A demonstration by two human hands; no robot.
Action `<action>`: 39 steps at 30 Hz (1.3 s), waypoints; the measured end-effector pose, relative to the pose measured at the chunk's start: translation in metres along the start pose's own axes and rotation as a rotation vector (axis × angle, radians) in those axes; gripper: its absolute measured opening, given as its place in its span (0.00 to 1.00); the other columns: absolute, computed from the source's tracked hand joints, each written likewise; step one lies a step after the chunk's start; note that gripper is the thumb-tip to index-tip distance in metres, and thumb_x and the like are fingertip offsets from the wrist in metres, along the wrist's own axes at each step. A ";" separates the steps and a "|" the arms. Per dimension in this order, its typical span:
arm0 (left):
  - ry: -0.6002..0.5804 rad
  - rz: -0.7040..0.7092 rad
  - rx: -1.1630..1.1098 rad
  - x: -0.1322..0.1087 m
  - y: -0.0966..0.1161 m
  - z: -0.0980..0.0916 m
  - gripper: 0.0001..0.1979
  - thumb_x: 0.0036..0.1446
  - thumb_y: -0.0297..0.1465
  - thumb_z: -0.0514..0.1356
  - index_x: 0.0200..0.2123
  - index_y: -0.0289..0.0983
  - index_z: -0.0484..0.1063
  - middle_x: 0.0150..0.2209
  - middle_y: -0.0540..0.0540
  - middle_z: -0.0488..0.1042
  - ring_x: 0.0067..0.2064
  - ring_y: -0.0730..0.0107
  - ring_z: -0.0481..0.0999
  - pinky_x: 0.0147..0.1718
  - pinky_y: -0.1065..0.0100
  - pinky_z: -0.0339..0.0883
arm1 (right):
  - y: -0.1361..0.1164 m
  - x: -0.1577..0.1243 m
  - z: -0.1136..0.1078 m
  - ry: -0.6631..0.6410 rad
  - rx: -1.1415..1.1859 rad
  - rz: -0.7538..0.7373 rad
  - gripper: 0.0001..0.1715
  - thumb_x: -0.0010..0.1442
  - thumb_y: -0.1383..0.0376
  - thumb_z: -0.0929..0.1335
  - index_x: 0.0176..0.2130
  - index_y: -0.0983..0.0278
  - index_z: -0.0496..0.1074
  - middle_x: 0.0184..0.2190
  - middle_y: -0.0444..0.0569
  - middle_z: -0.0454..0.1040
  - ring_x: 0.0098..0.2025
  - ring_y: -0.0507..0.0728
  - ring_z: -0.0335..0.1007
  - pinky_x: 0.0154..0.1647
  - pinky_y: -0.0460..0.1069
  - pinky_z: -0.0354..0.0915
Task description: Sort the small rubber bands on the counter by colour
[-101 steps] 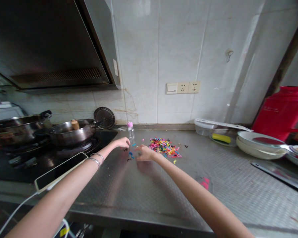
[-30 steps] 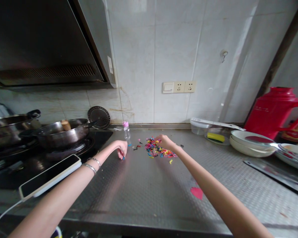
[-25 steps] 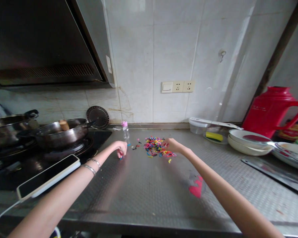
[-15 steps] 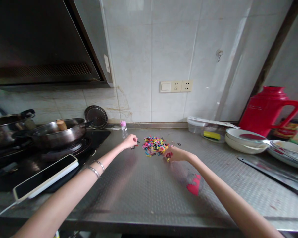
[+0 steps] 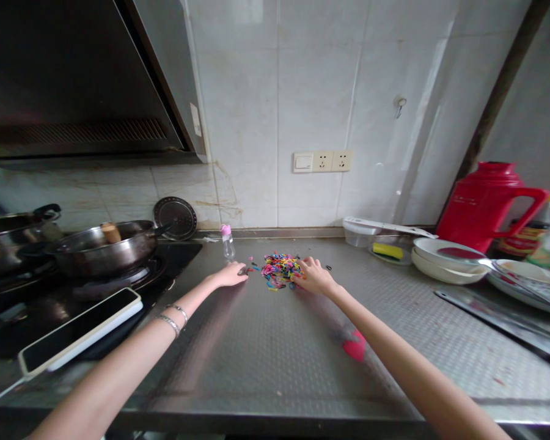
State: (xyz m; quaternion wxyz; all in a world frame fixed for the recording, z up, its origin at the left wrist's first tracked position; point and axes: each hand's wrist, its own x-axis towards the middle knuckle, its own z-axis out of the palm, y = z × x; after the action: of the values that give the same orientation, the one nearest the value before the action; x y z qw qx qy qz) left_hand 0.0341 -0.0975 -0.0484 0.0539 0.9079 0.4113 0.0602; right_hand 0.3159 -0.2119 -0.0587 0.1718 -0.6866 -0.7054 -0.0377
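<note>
A loose pile of small multicoloured loops [image 5: 278, 269], which look like rubber bands, lies in the middle of the steel counter [image 5: 256, 354]. My right hand [image 5: 316, 277] rests at the pile's right edge, open, with the fingers spread on the loops. To the left of the pile my left hand [image 5: 229, 275] lies low on the counter, open, its fingers stretched out. Something small and dark is at its fingertips, beside a few stray loops. Just behind that hand stands a small clear bottle [image 5: 229, 247] with a pink cap.
At left, a phone [image 5: 80, 333] lies by the stove, where a frying pan [image 5: 105, 247] sits. Along the right are a plastic tub [image 5: 360, 234], a yellow sponge [image 5: 387, 251], stacked bowls [image 5: 447, 269], a cleaver-like blade [image 5: 495, 318] and a red thermos [image 5: 483, 205].
Both hands have gone from closed fingers to spread ones. My right hand has come down onto the pile's right edge, and my left hand has dropped slightly lower and to the left.
</note>
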 end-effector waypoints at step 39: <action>0.180 0.298 -0.081 0.045 0.046 0.014 0.13 0.41 0.18 0.50 0.22 0.35 0.73 0.29 0.45 0.70 0.35 0.68 0.67 0.39 0.68 0.61 | 0.003 0.036 0.029 0.038 0.225 -0.269 0.23 0.59 0.59 0.59 0.51 0.64 0.65 0.52 0.55 0.64 0.56 0.57 0.55 0.55 0.52 0.52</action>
State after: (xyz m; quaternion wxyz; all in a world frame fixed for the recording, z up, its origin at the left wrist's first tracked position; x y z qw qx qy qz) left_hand 0.1001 -0.0944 -0.0522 0.0438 0.9468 0.2727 0.1652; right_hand 0.3132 -0.1691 -0.0760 0.2543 -0.5616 -0.7873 0.0060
